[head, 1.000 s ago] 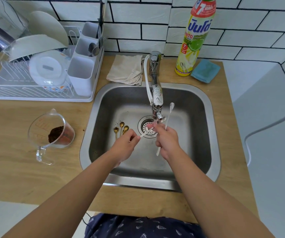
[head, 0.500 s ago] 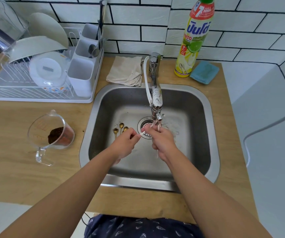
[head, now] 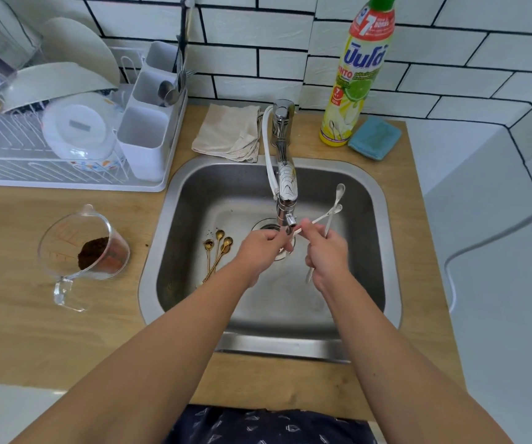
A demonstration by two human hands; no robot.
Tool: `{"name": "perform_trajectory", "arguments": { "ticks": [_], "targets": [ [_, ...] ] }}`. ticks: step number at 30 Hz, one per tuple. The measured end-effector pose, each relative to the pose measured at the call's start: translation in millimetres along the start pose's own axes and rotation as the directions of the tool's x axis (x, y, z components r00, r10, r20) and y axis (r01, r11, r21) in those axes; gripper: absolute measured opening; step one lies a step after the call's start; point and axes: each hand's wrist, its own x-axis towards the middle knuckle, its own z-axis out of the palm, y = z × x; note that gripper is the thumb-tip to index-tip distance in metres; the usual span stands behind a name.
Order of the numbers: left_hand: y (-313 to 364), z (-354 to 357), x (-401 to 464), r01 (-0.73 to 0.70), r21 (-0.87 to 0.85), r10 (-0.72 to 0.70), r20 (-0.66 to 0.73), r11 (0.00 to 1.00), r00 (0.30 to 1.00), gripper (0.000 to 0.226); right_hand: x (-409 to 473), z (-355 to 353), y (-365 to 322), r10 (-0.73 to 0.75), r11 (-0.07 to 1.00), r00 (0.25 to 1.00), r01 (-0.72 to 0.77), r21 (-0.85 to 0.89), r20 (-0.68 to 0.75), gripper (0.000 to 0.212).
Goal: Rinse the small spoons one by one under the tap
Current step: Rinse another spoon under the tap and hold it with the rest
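Note:
Over the steel sink point(head: 370, 200), both hands meet just below the tap spout point(head: 287, 216). My right hand point(head: 325, 251) grips two slim white spoons point(head: 333, 209), whose bowls point up and to the right. My left hand point(head: 263, 248) has its fingers curled at the lower end of one white spoon, right under the spout. Three small gold spoons point(head: 218, 248) lie on the sink floor left of the drain, with dark specks beside them.
A glass measuring jug point(head: 82, 251) with brown powder stands on the wooden counter to the left. The dish rack point(head: 66, 129) fills the back left. A folded cloth point(head: 229, 133), a detergent bottle point(head: 359, 75) and a blue sponge point(head: 374, 138) sit behind the sink.
My right hand has turned so the white spoons fan out up and to the right; half a second ago they were tucked under the spout. My left hand stays by the spout.

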Motion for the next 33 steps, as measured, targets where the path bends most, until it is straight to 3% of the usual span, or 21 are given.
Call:
{"name": "perform_trajectory", "arguments": {
  "ticks": [5, 8, 10, 12, 18, 20, 23, 25, 28, 31, 33],
  "targets": [
    [-13.7, -11.5, 2.5, 0.048, -0.166, 0.008, 0.321, 0.985, 0.947, 0.024, 10.6, -9.0, -9.5, -0.004, 0.999, 0.999, 0.005, 0.032, -0.033, 0.021],
    [-16.5, -13.4, 3.1, -0.005, -0.064, 0.017, 0.193, 0.998, 0.981, 0.021, 8.4, -5.9, -2.2, 0.015, 0.999, 0.999, -0.014, 0.029, -0.042, 0.022],
    [-13.3, -7.5, 4.2, -0.024, -0.021, 0.025, 0.030, 0.999, 0.999, 0.035, 4.2, 0.3, 3.6, 0.028, 1.000, 0.999, -0.028, 0.008, -0.028, 0.028],
    [-11.6, -1.4, 5.7, -0.017, -0.027, 0.016, -0.032, 0.999, 0.999, 0.041, 1.5, 3.0, 4.2, 0.029, 1.000, 0.999, -0.029, 0.008, -0.019, 0.030],
    [-19.2, -12.1, 7.4, 0.033, -0.150, 0.014, 0.303, 0.988, 0.953, 0.018, 6.8, -8.2, -8.4, -0.007, 1.000, 1.000, 0.007, 0.001, -0.025, 0.022],
    [-19.6, -12.0, 7.8, 0.001, -0.055, 0.011, 0.223, 0.999, 0.975, 0.017, 4.2, -3.7, -5.4, -0.002, 1.000, 1.000, 0.002, 0.007, -0.019, 0.021],
    [-16.1, -1.6, 9.2, -0.039, 0.062, 0.043, -0.065, 0.997, 0.997, 0.044, -1.6, 8.3, 2.3, 0.024, 0.999, 1.000, -0.024, 0.026, 0.009, 0.031],
    [-18.9, 5.1, 9.5, -0.071, 0.069, 0.081, -0.167, 0.995, 0.983, 0.052, -2.5, 11.2, 1.5, 0.028, 0.999, 0.999, -0.028, 0.043, 0.016, 0.027],
    [-27.0, 2.9, 10.0, -0.087, -0.030, 0.087, 0.021, 0.996, 0.996, 0.035, 1.8, 6.1, -4.7, 0.006, 1.000, 1.000, -0.007, 0.018, 0.015, 0.023],
    [-30.9, -9.3, 11.3, 0.042, -0.244, 0.031, 0.289, 0.969, 0.957, 0.020, 5.8, -2.1, -7.5, 0.008, 1.000, 1.000, -0.008, 0.011, -0.007, 0.019],
    [-30.4, -14.1, 10.9, 0.082, -0.258, -0.001, 0.301, 0.963, 0.954, 0.019, 4.7, -2.6, -4.0, 0.016, 1.000, 1.000, -0.016, 0.004, -0.013, 0.020]
  ]
}}
